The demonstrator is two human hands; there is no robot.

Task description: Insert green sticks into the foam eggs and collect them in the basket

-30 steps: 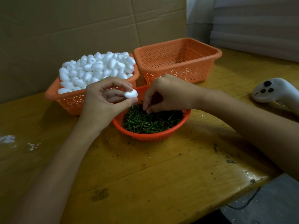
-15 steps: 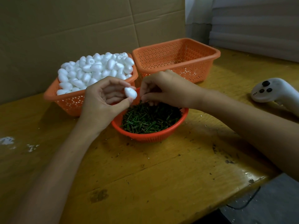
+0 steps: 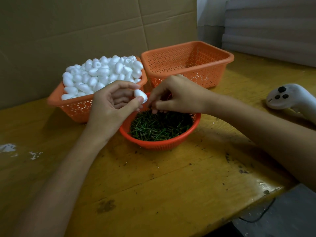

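Note:
My left hand (image 3: 112, 106) pinches a white foam egg (image 3: 140, 95) between thumb and forefinger, above the left rim of a round orange bowl (image 3: 160, 144) full of short green sticks (image 3: 159, 125). My right hand (image 3: 177, 94) hovers just right of the egg with fingertips pinched together on a green stick (image 3: 150, 105), its tip close to the egg. An orange basket (image 3: 77, 106) heaped with foam eggs (image 3: 102, 74) stands behind on the left. An orange rectangular basket (image 3: 188, 64) with nothing visible inside stands at the back right.
A white handheld controller (image 3: 289, 98) lies on the wooden table (image 3: 153, 185) at the right. Cardboard sheets (image 3: 85, 28) stand behind the baskets. White foam crumbs (image 3: 8, 147) lie at the left edge. The table's front edge runs diagonally at lower right.
My right hand has lifted out of the stick bowl with a stick and moved up toward the egg. My left hand has kept hold of the egg, turning it slightly.

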